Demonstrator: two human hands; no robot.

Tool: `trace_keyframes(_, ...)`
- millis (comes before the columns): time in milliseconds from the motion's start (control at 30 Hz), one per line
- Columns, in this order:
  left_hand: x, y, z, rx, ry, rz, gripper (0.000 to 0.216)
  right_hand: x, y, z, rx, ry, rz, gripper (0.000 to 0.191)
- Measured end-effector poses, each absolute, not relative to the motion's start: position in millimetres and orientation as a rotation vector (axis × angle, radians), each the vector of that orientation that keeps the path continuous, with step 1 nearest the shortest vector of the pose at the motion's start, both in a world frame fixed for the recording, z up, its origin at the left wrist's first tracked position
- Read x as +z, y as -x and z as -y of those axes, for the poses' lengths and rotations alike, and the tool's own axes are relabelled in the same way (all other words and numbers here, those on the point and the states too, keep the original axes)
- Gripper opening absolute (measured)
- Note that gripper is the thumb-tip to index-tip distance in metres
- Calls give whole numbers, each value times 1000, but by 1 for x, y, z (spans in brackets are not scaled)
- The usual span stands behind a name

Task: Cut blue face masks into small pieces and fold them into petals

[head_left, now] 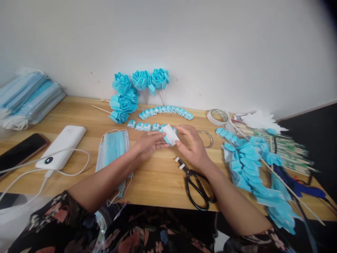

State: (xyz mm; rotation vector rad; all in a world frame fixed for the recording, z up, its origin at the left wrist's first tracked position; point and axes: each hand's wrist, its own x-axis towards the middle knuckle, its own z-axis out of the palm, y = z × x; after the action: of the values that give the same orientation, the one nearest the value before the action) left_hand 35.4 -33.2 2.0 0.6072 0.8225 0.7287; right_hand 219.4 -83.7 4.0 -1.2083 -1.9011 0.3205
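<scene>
Over the middle of the table, a small piece of mask fabric (170,135), white on top with blue showing at its lower edge, is held between both hands. My left hand (150,144) grips its left side. On the right side, my right hand (193,147) pinches it near the corner between thumb and fingers. Just behind lies a short row of folded blue petals (143,126), partly hidden by the held piece. Below my right hand rest black-handled scissors (199,189) with small white strips on the blades. A blue face mask (114,149) lies under my left forearm.
Blue fabric flowers (122,102) stand by the wall behind a curved row of petals (165,111). Tape rolls (218,117), blue fabric strips (246,163) and a blue glue gun (306,189) lie right. Left are stacked masks (31,96), a power bank (63,146) and a phone (22,153).
</scene>
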Motion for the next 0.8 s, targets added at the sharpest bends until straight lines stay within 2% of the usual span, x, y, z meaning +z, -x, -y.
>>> trace_keyframes(233,2,-35,30,728,-524,-816,5,3,-228,78,189,1086,2264,47)
trace_keyframes(400,7,-36,30,719,-460,-848,12,-2,-228,73,173,1109,2210,37)
trace_keyframes(567,5,-36,30,716,-474,-840,8,-3,-227,73,205,1131,2119,24)
trace_keyframes(800,4,-37,33,724,-568,-787,5,-7,-226,73,285,1111,2030,20)
